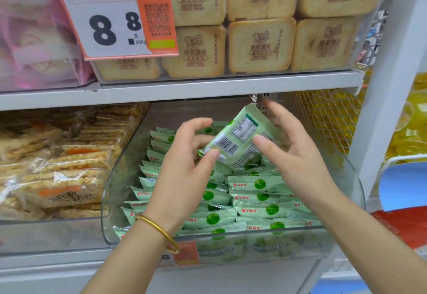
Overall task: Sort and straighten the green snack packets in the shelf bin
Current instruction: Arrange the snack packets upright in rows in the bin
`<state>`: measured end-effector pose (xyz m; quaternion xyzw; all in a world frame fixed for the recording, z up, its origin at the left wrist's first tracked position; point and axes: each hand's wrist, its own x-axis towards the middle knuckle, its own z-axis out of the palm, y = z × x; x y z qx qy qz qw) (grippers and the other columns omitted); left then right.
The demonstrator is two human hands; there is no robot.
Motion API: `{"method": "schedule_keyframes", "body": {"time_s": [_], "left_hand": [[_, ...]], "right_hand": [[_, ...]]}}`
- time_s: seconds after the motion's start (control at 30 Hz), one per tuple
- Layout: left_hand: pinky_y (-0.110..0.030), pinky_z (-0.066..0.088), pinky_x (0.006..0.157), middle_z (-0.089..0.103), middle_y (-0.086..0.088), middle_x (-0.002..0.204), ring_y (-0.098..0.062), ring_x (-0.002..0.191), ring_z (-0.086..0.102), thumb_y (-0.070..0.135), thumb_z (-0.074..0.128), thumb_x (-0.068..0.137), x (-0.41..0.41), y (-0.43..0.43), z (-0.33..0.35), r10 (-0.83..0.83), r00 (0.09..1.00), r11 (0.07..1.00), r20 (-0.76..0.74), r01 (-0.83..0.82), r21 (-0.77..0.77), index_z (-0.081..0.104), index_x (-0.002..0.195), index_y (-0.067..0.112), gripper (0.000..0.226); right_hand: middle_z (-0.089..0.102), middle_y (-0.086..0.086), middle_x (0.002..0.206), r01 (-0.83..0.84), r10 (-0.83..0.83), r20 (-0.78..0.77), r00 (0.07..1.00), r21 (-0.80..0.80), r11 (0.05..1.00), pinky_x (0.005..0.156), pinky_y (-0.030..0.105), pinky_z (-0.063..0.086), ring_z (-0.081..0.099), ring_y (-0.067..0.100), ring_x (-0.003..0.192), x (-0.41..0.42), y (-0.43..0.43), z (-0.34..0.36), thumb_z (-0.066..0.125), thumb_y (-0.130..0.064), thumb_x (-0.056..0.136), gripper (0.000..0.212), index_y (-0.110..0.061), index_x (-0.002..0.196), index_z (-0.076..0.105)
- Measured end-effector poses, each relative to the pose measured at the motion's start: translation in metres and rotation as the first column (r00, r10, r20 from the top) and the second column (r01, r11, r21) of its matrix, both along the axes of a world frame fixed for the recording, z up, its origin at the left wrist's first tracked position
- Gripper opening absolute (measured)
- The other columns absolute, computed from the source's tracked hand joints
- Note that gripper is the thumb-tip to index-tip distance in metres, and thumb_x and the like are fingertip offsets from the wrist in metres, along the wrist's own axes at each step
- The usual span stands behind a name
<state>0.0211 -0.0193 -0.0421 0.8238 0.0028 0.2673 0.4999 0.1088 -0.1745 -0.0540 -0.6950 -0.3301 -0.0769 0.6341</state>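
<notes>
A clear plastic shelf bin (346,231) holds several pale green snack packets (251,184) with a green ball printed on each, lying in rough overlapping rows. Above the pile I hold one green packet (240,140) tilted, its back side with barcode and label facing me. My left hand (184,173) pinches its lower left corner between thumb and fingers. My right hand (293,153) grips its right side, thumb on the back face. A gold bangle circles my left wrist.
Left of the bin lie clear-wrapped crispy rice bars (57,169). The shelf above carries beige toast-slice packs (261,46) and an orange price tag (115,19). A white upright (388,99) and a mesh panel (332,118) with yellow goods stand on the right.
</notes>
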Motion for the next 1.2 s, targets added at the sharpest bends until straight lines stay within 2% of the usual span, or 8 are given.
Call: {"method": "schedule_keyframes", "body": {"time_s": [0.07,0.17,0.3,0.4,0.83,0.97,1.1,1.2], "left_hand": [[-0.031,0.052,0.075,0.070,0.009,0.099,-0.016,0.085,0.066,0.007,0.056,0.091,-0.001,0.001,0.002,-0.029,1.000,0.997,0.001,0.029,-0.067,0.045,0.118,0.036,0.042],[-0.025,0.052,0.076,0.070,0.006,0.101,-0.012,0.085,0.068,0.005,0.057,0.090,-0.002,0.003,0.003,-0.084,0.996,0.989,-0.009,0.082,-0.127,0.044,0.119,0.037,0.045],[-0.022,0.051,0.078,0.066,0.002,0.107,-0.010,0.090,0.067,-0.005,0.060,0.085,-0.003,0.003,0.004,-0.176,0.984,0.979,-0.020,0.173,-0.108,0.041,0.119,0.042,0.062],[-0.025,0.053,0.079,0.062,0.004,0.107,-0.012,0.091,0.066,-0.009,0.057,0.086,-0.004,0.003,0.004,-0.210,0.978,0.976,-0.014,0.208,-0.066,0.045,0.115,0.044,0.061],[-0.021,0.052,0.076,0.063,0.002,0.109,-0.008,0.094,0.065,-0.008,0.056,0.086,-0.004,0.002,0.005,-0.223,0.975,0.965,-0.014,0.219,-0.146,0.051,0.113,0.032,0.048],[-0.029,0.055,0.082,0.067,0.002,0.108,-0.011,0.094,0.067,-0.002,0.057,0.088,-0.001,0.002,0.003,-0.180,0.982,0.946,-0.046,0.161,-0.281,0.049,0.114,0.032,0.044],[-0.042,0.053,0.089,0.064,-0.005,0.113,-0.021,0.098,0.066,0.005,0.057,0.090,0.007,0.006,-0.004,-0.080,0.991,0.889,-0.111,0.021,-0.457,0.049,0.114,0.032,0.037],[-0.048,0.052,0.089,0.065,-0.012,0.113,-0.027,0.096,0.065,0.010,0.054,0.093,0.014,0.010,-0.007,-0.005,0.988,0.826,-0.154,-0.082,-0.557,0.046,0.118,0.027,0.031]], "right_hand": [[0.048,-0.016,0.136,-0.061,0.062,-0.036,0.997,0.031,0.998,0.088,0.031,0.051,0.054,0.008,0.118,-0.001,0.003,-0.001,0.066,-0.019,0.086,0.058,-0.058,0.122,0.041],[0.057,-0.008,0.123,-0.034,0.042,-0.087,0.995,0.091,0.995,0.059,0.028,0.057,0.066,0.010,0.086,-0.004,0.006,0.000,0.062,-0.002,0.087,0.054,-0.040,0.122,0.049],[0.068,-0.011,0.096,-0.039,0.063,-0.147,0.987,0.161,0.986,0.050,0.027,0.054,0.064,0.013,0.066,-0.005,0.007,0.003,0.060,0.003,0.087,0.041,-0.027,0.114,0.055],[0.070,-0.007,0.094,-0.016,0.042,-0.174,0.984,0.149,0.989,0.045,0.025,0.049,0.057,0.019,0.058,-0.003,0.007,0.002,0.061,-0.004,0.088,0.033,-0.026,0.113,0.057],[0.069,-0.005,0.086,0.000,0.044,-0.287,0.957,0.152,0.988,0.043,0.022,0.046,0.059,0.013,0.056,-0.005,0.005,0.002,0.060,-0.006,0.089,0.025,-0.019,0.110,0.058],[0.070,-0.004,0.095,0.030,-0.001,-0.274,0.962,0.102,0.994,0.045,0.023,0.048,0.063,0.012,0.063,-0.006,0.003,0.003,0.063,-0.007,0.087,0.026,-0.026,0.104,0.059],[0.070,-0.004,0.094,0.007,0.010,-0.257,0.966,0.065,0.998,0.050,0.025,0.052,0.066,0.011,0.069,-0.006,0.002,0.003,0.063,-0.008,0.086,0.040,-0.032,0.117,0.052],[0.069,0.000,0.092,-0.064,0.113,-0.302,0.946,0.167,0.984,0.049,0.028,0.053,0.068,0.015,0.068,-0.008,0.000,0.008,0.045,-0.006,0.096,0.034,-0.029,0.117,0.057]]}}
